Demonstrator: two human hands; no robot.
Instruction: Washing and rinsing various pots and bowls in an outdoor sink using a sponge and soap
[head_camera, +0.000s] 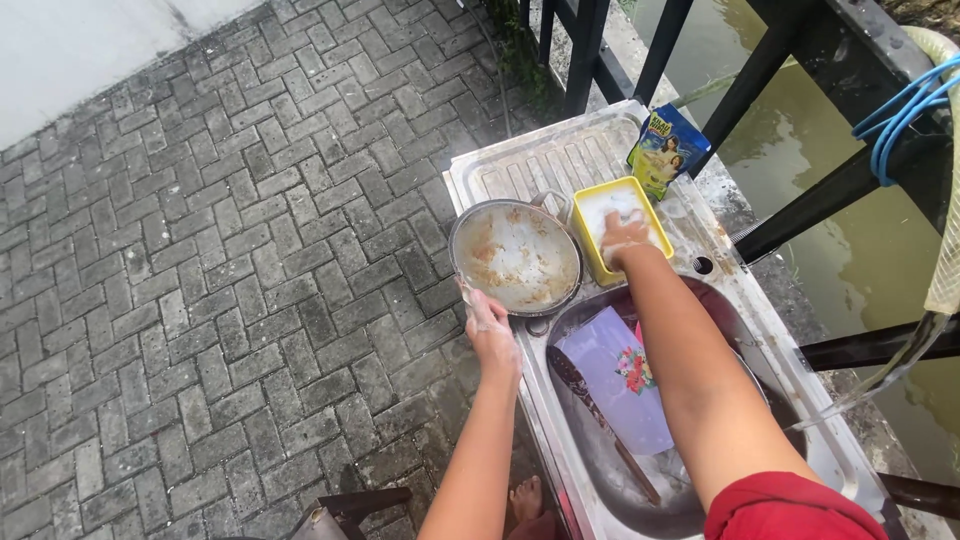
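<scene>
Soapy left hand (490, 335) grips the near rim of a dirty metal pan (516, 257), which sits on the steel sink unit (520, 165) beside the basin. Right hand (624, 240) is pressed into the foam of a yellow tub (592, 240), fingers curled; what they clamp, I cannot tell.

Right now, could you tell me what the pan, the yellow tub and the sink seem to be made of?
The pan looks like dull grey metal, smeared with brownish residue. The yellow tub is probably plastic, judging by its even, opaque colour. The sink appears to be stainless steel, with pressed ribs and a pale sheen.
</scene>
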